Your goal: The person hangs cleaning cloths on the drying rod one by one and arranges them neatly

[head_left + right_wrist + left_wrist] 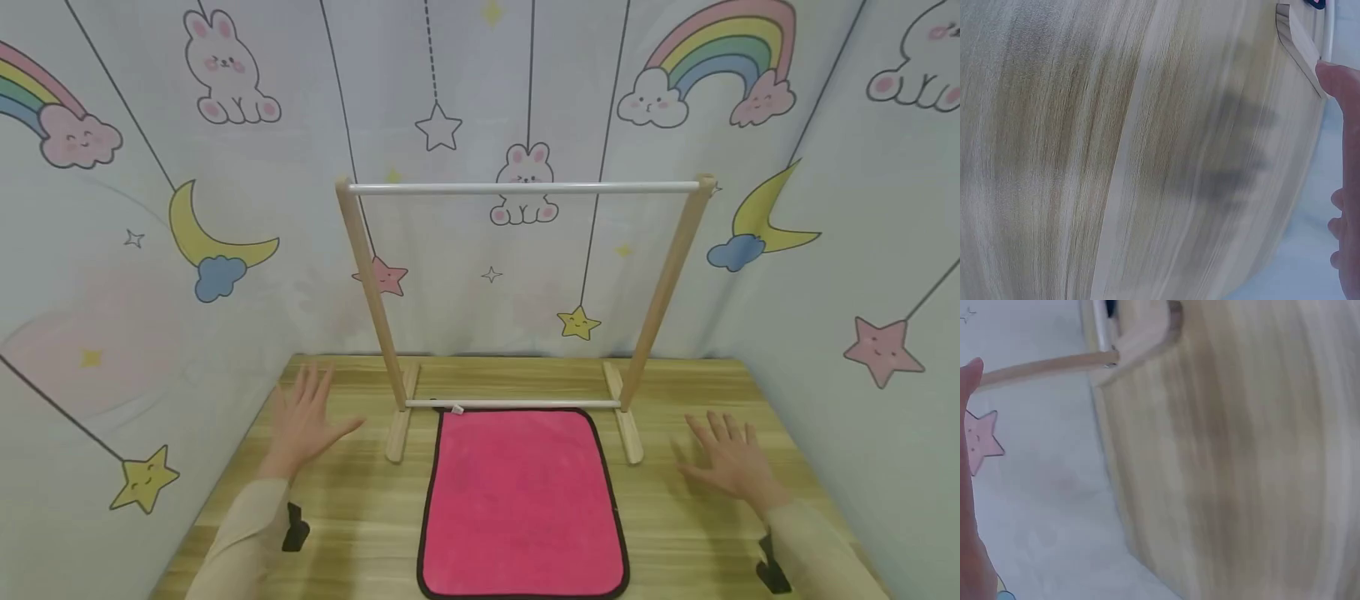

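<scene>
My left hand hovers at the left of the table, fingers spread and holding nothing. On the other side my right hand is likewise spread and empty, with its shadow on the wood in the right wrist view. Between them lies a flat pink cloth with a dark border and a small white tag at its far left corner. Behind it stands a wooden rack with a white top bar and a white bottom bar at the cloth's far edge. Nothing hangs on the top bar.
The wood-grain table meets a printed curtain with rabbits, stars and rainbows at the back and both sides. The rack's left foot and right foot reach forward on either side of the cloth's far end.
</scene>
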Demonstrator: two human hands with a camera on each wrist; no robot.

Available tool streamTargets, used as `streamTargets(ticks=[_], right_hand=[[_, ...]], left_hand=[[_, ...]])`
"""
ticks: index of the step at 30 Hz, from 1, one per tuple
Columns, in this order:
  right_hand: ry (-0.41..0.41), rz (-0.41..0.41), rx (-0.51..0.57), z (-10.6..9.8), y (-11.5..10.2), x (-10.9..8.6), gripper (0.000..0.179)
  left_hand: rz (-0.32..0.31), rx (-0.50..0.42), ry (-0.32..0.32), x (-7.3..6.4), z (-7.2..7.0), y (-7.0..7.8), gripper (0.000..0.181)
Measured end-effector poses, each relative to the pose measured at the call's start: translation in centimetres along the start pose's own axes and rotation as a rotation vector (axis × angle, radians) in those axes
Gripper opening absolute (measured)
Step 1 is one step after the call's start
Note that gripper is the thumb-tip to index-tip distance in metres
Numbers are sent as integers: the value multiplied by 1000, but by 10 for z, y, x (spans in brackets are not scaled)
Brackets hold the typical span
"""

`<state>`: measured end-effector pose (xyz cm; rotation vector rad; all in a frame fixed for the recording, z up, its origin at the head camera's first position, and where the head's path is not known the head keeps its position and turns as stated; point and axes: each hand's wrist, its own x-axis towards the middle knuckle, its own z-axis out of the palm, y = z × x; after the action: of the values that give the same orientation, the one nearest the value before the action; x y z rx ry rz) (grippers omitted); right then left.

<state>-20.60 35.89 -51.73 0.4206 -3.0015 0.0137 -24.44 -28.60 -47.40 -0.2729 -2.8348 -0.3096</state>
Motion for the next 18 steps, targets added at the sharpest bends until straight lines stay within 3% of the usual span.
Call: streamTargets(ticks=[6, 11, 18], right_hand=[[9, -4, -12, 0, -1, -1, 81], [33, -19, -21, 0, -2, -2, 80], [7, -41, -42, 1, -5, -1, 79]], left_hand=[[0, -72, 7, 24, -12, 17, 101], [-8, -219, 34, 43, -23, 32, 101], [-29, -384, 101, 65, -35, 51, 103]])
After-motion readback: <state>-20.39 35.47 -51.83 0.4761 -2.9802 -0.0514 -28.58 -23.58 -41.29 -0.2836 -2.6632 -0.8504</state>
